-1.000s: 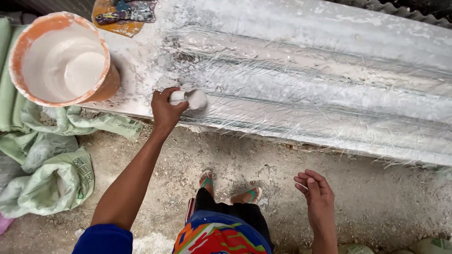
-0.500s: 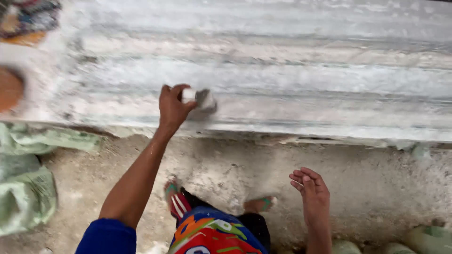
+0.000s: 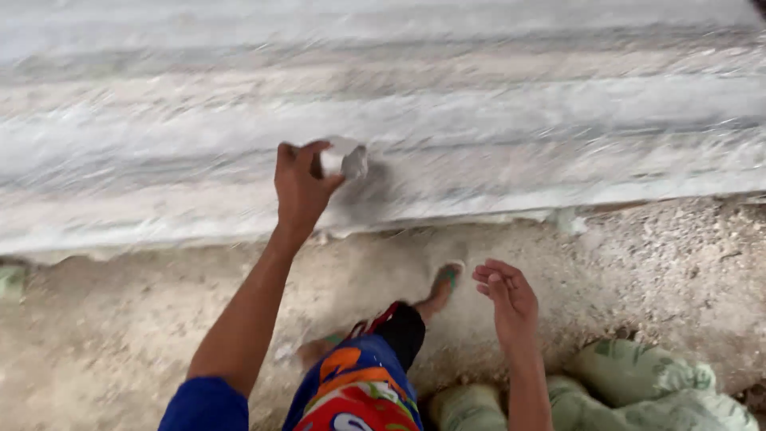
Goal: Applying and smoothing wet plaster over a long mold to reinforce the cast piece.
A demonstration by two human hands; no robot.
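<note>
My left hand (image 3: 301, 187) grips a small whitish wad (image 3: 345, 160) and holds it against a long corrugated sheet (image 3: 479, 120) that is coated in wet white-grey paste. The wad sits near the sheet's front edge. My right hand (image 3: 505, 299) hangs free over the ground, fingers loosely curled, holding nothing. The view is motion-blurred.
The sheet's front edge runs across the middle of the view above rough concrete ground (image 3: 120, 335). My feet in sandals (image 3: 445, 279) stand just below that edge. Green sacks (image 3: 638, 383) lie at the lower right.
The view has swung right: the orange bowl and green cloth at left are gone. My left hand has slid the wad rightward along the sheet, and my feet have stepped right.
</note>
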